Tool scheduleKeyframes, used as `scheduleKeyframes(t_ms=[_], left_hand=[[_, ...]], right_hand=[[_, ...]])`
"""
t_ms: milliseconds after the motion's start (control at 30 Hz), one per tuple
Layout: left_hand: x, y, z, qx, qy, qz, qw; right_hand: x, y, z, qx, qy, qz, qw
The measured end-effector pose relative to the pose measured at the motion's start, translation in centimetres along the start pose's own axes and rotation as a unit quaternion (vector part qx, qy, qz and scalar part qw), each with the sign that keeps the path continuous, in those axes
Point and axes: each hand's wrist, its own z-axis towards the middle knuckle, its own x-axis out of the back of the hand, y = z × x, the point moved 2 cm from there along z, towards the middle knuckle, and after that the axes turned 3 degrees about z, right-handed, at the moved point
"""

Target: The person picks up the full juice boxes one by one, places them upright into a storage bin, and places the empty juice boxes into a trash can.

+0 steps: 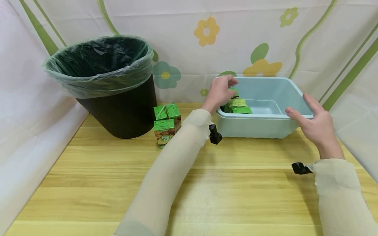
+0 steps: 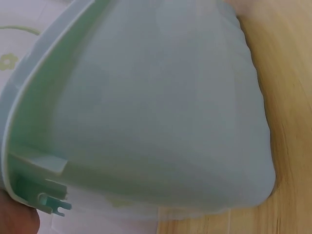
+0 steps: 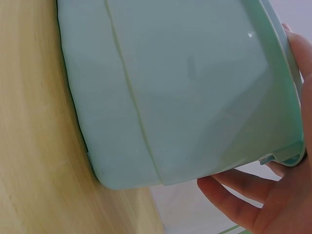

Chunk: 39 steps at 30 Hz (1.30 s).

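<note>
A pale blue-green plastic bin (image 1: 257, 126) stands on the table, also filling much of the left wrist view (image 2: 161, 107) and the right wrist view (image 3: 185, 97). My left hand (image 1: 220, 91) reaches over its left end, fingers spread from the thumb above small green boxes (image 1: 241, 110) inside. The thumb is close to the rearmost visible box; contact is unclear. At the right end, my right hand (image 1: 320, 126) grips the bin's rim, with its thumb over the near corner and fingers along the outer side. Several green printed boxes (image 1: 164, 131) stand left of my left forearm.
A black trash can (image 1: 118, 114) with a translucent green liner (image 1: 103, 82) stands at the back left. Behind the wooden table (image 1: 236, 196) hangs a white curtain (image 1: 177, 26) with flower prints. Both wrists carry black camera mounts.
</note>
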Motion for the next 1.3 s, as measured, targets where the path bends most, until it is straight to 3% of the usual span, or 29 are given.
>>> scheduleKeyframes(t_ms=[267,467,800,900,1033,1300], left_hand=[[0.7,0.1,-0.8,-0.021,0.000,-0.028,0.9994],[2.1,0.4,-1.6,-0.031,0.011,-0.032,0.9989],[5.4,0.0,-3.5,-0.031,0.075,-0.023,0.9964],[6.4,-0.1,-4.1,-0.029,0.101,0.000,0.9945],[8.0,-0.2,-5.1,-0.033,0.147,0.067,0.9864],[11.1,-0.5,-7.4,-0.060,0.236,0.181,0.9527]], right_hand=[[0.0,-0.1,0.0,0.003,-0.001,0.004,1.0000],[0.0,-0.2,0.1,0.005,-0.001,0.007,1.0000],[0.0,-0.3,-0.1,0.002,-0.006,0.005,1.0000],[0.1,-0.2,-0.2,0.002,-0.005,0.002,1.0000],[0.0,-0.2,-0.1,0.000,-0.006,0.002,1.0000],[0.0,-0.2,-0.1,0.003,-0.006,0.006,1.0000]])
